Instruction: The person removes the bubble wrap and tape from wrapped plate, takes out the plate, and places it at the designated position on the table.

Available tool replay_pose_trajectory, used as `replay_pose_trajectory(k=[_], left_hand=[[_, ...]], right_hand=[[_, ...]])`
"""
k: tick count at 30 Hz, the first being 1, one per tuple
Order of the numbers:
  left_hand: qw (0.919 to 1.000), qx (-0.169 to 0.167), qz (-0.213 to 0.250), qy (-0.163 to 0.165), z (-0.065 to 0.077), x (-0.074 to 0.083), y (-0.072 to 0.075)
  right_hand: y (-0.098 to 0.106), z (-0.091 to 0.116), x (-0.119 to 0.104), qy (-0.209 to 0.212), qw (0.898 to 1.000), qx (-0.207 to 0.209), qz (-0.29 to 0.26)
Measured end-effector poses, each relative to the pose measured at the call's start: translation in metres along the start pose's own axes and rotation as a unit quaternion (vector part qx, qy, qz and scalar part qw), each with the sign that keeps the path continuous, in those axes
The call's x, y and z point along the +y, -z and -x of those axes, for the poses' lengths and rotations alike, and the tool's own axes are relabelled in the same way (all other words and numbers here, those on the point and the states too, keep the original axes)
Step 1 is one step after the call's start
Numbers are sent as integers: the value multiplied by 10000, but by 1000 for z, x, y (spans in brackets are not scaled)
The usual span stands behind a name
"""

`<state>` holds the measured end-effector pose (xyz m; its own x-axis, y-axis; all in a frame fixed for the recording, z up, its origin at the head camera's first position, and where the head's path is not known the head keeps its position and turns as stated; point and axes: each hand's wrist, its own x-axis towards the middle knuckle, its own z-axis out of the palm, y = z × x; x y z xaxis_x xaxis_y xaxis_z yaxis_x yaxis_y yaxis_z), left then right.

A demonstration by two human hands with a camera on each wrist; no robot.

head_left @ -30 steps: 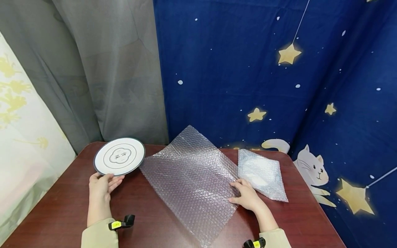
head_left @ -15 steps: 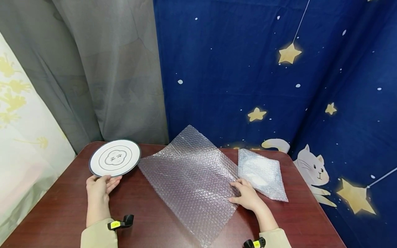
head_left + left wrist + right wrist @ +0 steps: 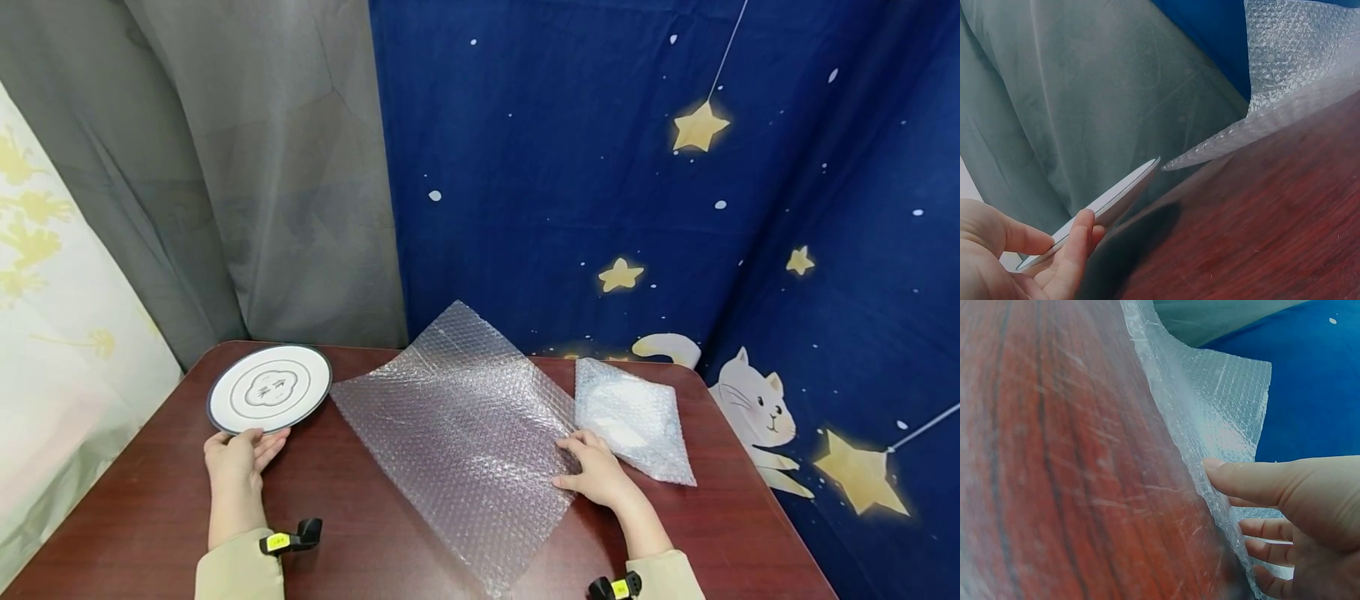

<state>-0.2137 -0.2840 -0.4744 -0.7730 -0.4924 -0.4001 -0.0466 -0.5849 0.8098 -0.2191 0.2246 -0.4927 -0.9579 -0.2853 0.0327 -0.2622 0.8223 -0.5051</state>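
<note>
My left hand (image 3: pixel 234 462) pinches the near rim of a white plate (image 3: pixel 270 390) with a dark blue edge and a line drawing in its middle. In the left wrist view the plate (image 3: pixel 1125 187) is tilted above the table, its shadow beneath, thumb on one face and fingers under the other. A large clear sheet of bubble wrap (image 3: pixel 457 433) lies cornerwise across the table. On its right edge rests my right hand (image 3: pixel 596 475), thumb and fingers spread apart. The right wrist view shows the thumb touching the bubble wrap edge (image 3: pixel 1179 440).
A flat bubble-wrapped packet (image 3: pixel 633 421) lies at the right, just beyond my right hand. The dark red wooden table (image 3: pixel 360 542) has its far edge against grey (image 3: pixel 300 208) and blue star-patterned curtains (image 3: pixel 525 167). A pale curtain (image 3: pixel 67 350) hangs at the left.
My left hand has moved the plate left and slightly toward me, lower over the table and away from the bubble wrap. My right hand has stayed in place on the sheet.
</note>
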Motion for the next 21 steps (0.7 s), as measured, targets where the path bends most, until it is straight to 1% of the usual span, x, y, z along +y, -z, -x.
replay_pose_trajectory(k=[6,10,12,18,21], left_hand=[[9997,156,162,91,-2,-1,3],[9995,100,249,148,-4,-1,5],[9994,103,293,160,-5,-2,6],[9989,287,333,156,-7,-4,8],[9988,289,359,157,-7,-5,8]], right_hand=[[0,0,0,9,10000,6,-26],[0,0,-1,26,10000,36,-37],[1,0,-2,30,10000,42,-41],[1,1,-1,0,10000,26,-52],[0,1,-1,-15,10000,13,-59]])
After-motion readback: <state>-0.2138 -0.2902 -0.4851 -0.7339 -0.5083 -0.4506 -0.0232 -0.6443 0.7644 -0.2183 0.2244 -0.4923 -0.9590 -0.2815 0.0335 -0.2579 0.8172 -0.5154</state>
